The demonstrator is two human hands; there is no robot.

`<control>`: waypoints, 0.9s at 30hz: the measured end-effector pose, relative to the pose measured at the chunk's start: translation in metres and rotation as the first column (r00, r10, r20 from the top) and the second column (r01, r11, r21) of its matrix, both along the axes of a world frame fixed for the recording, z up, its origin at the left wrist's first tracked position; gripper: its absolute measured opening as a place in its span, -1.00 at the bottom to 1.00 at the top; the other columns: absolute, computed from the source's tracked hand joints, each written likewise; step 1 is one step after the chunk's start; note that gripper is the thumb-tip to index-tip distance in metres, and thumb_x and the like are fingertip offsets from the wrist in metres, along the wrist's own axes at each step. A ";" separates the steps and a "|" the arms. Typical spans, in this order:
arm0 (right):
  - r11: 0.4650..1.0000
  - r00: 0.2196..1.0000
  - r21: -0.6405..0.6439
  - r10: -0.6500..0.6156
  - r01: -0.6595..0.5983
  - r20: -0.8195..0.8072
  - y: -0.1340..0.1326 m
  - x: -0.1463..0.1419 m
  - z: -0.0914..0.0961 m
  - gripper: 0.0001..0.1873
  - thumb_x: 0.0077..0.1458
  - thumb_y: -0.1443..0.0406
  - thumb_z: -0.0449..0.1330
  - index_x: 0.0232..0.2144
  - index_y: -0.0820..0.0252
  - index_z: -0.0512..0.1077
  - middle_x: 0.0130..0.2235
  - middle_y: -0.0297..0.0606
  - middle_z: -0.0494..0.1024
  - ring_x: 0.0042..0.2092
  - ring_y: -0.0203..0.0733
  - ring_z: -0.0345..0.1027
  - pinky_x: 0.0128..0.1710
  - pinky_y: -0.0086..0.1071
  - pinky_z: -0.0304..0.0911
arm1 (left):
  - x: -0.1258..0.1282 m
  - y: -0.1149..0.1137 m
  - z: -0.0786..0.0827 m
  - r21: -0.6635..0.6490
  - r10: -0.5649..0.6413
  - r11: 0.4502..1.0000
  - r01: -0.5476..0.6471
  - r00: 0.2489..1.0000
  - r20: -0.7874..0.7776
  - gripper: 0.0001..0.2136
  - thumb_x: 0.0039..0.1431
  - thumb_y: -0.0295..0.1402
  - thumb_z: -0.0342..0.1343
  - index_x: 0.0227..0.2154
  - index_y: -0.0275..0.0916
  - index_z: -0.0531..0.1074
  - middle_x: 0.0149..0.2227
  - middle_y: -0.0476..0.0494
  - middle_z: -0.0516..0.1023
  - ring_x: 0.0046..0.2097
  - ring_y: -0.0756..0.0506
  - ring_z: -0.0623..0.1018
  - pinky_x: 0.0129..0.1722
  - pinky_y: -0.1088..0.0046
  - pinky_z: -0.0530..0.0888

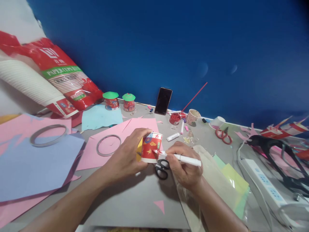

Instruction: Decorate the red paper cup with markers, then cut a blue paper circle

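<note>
Black rectangular phone [163, 101], near-upright before flat dark-blue wall [135, 48]. Far right: long white plastic power strip [263, 183].

Held cup [151, 147]: printed paper, smooth, slt. sheen
Pen [189, 159]: looks plastic, smooth
Bag [63, 72]: thin plastic film, v. glossy, crinkled
Sheets [36, 164]: paper, mostly matt
Phone [163, 101]: glossy scrn.
Power strip [262, 184]: plastic, smooth
Wall [135, 48]: smooth, semi-gloss w/ reflections
Desk [118, 199]: matt, smooth

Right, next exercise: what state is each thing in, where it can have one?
Red cup: roughly upright, held by the left hand
Marker: uncapped, in the right hand, tip at the cup
Phone: propped upright, screen dark
Two green-topped cups: standing, tops on
Black scissors: blades mostly hidden, so open or shut unclear
</note>
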State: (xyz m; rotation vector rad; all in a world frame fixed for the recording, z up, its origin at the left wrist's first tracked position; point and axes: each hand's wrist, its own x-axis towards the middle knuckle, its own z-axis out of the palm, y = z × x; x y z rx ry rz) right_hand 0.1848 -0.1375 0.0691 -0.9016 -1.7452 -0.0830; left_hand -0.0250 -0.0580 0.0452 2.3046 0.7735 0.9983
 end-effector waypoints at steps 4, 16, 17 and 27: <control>1.000 0.999 0.017 -0.018 0.017 0.028 -0.001 0.001 0.004 -0.78 0.28 0.51 0.16 -0.29 0.09 0.47 -0.46 -0.35 0.60 -0.49 -0.22 0.44 -0.45 -0.35 0.38 | 0.000 0.000 -0.004 -0.019 0.003 1.000 -0.002 0.999 0.032 -0.28 0.06 -0.49 0.22 0.32 -0.04 0.28 0.28 -0.19 0.52 0.30 -0.29 0.59 0.24 0.15 0.62; 0.998 0.998 0.004 -0.056 0.056 0.008 -0.002 0.007 0.004 -0.77 0.25 0.51 0.15 -0.33 0.08 0.44 -0.49 -0.38 0.55 -0.51 -0.22 0.40 -0.48 -0.38 0.29 | -0.002 0.000 0.004 -0.141 0.001 0.990 0.006 0.999 0.052 -0.33 0.06 -0.44 0.24 0.29 -0.06 0.33 0.26 -0.19 0.52 0.32 -0.30 0.59 0.31 0.07 0.59; 0.998 0.998 0.001 -0.057 0.057 0.008 -0.003 0.007 0.005 -0.77 0.25 0.51 0.15 -0.33 0.08 0.44 -0.49 -0.38 0.54 -0.51 -0.22 0.40 -0.49 -0.38 0.29 | -0.002 0.000 0.004 -0.150 -0.001 0.989 0.009 0.998 0.056 -0.32 0.05 -0.44 0.23 0.29 -0.06 0.33 0.26 -0.19 0.52 0.32 -0.30 0.58 0.31 0.06 0.59; 1.000 1.000 -0.002 -0.027 0.027 -0.010 -0.003 0.006 0.005 -0.76 0.24 0.52 0.15 -0.35 0.08 0.44 -0.50 -0.37 0.55 -0.52 -0.22 0.40 -0.51 -0.36 0.31 | -0.003 -0.001 0.003 -0.175 0.019 0.984 -0.008 0.998 0.062 -0.29 -0.01 -0.46 0.24 0.29 -0.08 0.34 0.28 -0.22 0.53 0.35 -0.34 0.57 0.36 -0.01 0.55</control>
